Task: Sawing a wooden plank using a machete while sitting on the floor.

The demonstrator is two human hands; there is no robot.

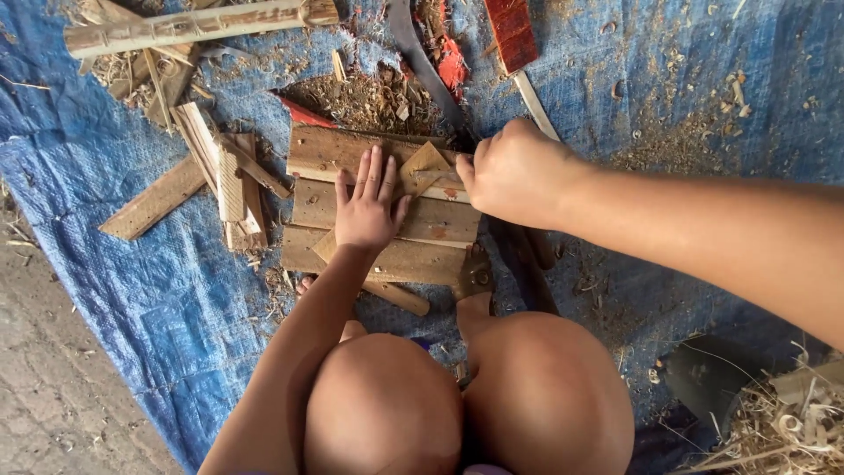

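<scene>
I squat over a low block of stacked wooden planks (334, 149) on a blue tarp. My left hand (367, 207) lies flat on the planks, fingers spread, pressing on a thin tan strip of wood (425, 163) that runs diagonally across them. My right hand (519, 171) is closed in a fist at the strip's upper right end, gripping something there; what it holds is hidden by the fingers. My knees fill the bottom of the view.
Loose wood offcuts (224, 176) lie left of the block. A long bamboo pole (193, 25) lies at the top left. A curved metal blade (422, 66) and a red-handled tool (512, 33) lie beyond the block. Shavings pile at the bottom right (782, 422). Bare ground borders the blue tarp (132, 281) on the left.
</scene>
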